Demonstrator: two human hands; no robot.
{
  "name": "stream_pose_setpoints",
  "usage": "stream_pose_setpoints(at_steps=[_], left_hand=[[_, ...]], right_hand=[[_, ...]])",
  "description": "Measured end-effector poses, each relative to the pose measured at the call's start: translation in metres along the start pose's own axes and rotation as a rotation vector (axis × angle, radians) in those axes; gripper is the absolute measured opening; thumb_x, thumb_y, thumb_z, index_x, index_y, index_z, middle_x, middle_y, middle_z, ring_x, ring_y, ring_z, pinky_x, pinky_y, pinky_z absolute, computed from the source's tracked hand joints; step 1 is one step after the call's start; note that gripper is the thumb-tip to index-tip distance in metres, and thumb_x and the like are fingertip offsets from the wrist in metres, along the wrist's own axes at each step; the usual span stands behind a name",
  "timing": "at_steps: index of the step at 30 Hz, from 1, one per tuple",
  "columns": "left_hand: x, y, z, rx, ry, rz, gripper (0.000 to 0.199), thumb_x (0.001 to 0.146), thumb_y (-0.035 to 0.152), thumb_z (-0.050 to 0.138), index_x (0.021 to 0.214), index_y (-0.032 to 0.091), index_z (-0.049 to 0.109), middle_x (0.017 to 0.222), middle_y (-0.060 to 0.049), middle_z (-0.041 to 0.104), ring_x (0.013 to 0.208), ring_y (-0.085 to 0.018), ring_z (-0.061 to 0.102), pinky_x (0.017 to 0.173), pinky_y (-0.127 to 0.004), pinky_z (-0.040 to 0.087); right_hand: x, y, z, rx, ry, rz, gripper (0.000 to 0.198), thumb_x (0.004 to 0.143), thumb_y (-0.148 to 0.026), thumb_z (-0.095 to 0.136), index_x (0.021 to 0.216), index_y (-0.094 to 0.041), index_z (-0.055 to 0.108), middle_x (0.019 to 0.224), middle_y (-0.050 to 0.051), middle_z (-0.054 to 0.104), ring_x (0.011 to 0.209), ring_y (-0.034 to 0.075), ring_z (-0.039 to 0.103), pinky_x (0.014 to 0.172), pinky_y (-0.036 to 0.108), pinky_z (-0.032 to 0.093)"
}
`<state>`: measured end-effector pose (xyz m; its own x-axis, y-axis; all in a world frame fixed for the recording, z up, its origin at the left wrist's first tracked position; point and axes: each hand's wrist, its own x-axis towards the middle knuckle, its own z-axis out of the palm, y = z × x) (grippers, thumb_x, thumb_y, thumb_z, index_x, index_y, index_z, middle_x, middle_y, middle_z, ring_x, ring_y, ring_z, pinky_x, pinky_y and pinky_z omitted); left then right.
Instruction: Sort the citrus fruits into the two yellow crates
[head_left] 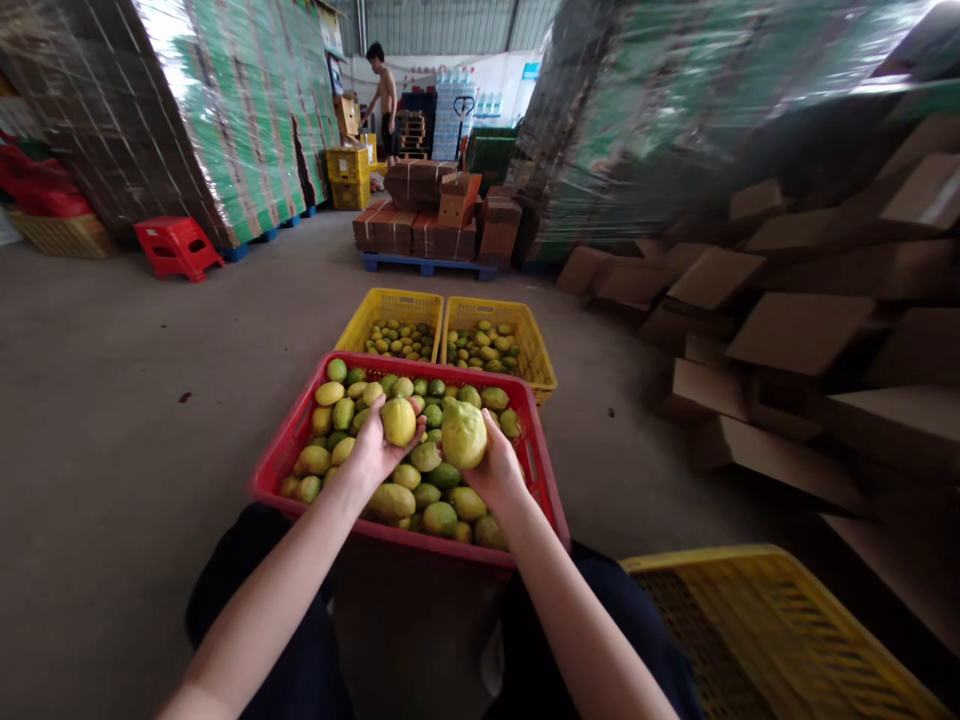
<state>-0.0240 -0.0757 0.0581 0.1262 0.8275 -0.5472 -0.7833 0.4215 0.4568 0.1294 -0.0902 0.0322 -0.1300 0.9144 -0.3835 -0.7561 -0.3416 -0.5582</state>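
A red plastic crate (556, 490) full of green and yellow lemons (440, 518) stands in front of my knees. Over its middle, my left hand (373, 445) holds a yellow lemon (398, 421), fingers curled under it. Close by on the right, my right hand (500, 468) grips a larger, bumpy yellow-green lemon (463, 435). The two held lemons are a small gap apart, above the fruit in the crate. Part of each hand's fingers is hidden behind its lemon.
Two yellow crates (536, 345) with lemons stand just beyond the red one; another yellow crate (750, 560) is at my right. Cardboard boxes (799, 330) pile up on the right. Farther off are a red stool (177, 248), a loaded blue pallet (427, 265) and a person (386, 95).
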Motion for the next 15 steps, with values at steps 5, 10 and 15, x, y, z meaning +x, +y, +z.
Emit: stream_pose_setpoints(at_steps=[5, 10, 15], left_hand=[[-0.0080, 0.0018, 0.0062, 0.081, 0.062, 0.074, 0.013, 0.083, 0.026, 0.067, 0.084, 0.016, 0.058, 0.070, -0.001, 0.061, 0.055, -0.011, 0.061, 0.049, -0.019, 0.055], [-0.0052, -0.0005, 0.0025, 0.121, -0.030, 0.050, 0.030, 0.094, 0.037, 0.048, 0.084, 0.013, 0.062, 0.074, -0.006, 0.064, 0.056, -0.011, 0.061, 0.051, -0.021, 0.055], [0.0005, -0.0056, -0.0016, 0.090, -0.063, 0.045, 0.026, 0.097, 0.034, 0.044, 0.095, 0.016, 0.062, 0.086, -0.009, 0.067, 0.085, -0.021, 0.069, 0.068, -0.032, 0.060]], right_hand=[[-0.0054, -0.0020, 0.0024, -0.011, -0.037, -0.004, 0.022, 0.082, -0.041, 0.065, 0.087, -0.020, 0.066, 0.071, 0.002, 0.074, 0.058, 0.019, 0.070, 0.053, 0.033, 0.059], [-0.0093, -0.0043, 0.0056, 0.009, -0.012, 0.000, 0.014, 0.081, -0.034, 0.067, 0.086, -0.021, 0.065, 0.071, 0.000, 0.073, 0.058, 0.019, 0.070, 0.055, 0.034, 0.060], [-0.0054, 0.0005, 0.0060, 0.002, 0.005, -0.007, 0.020, 0.087, -0.038, 0.058, 0.082, -0.020, 0.065, 0.068, 0.002, 0.073, 0.066, 0.022, 0.072, 0.059, 0.037, 0.061]])
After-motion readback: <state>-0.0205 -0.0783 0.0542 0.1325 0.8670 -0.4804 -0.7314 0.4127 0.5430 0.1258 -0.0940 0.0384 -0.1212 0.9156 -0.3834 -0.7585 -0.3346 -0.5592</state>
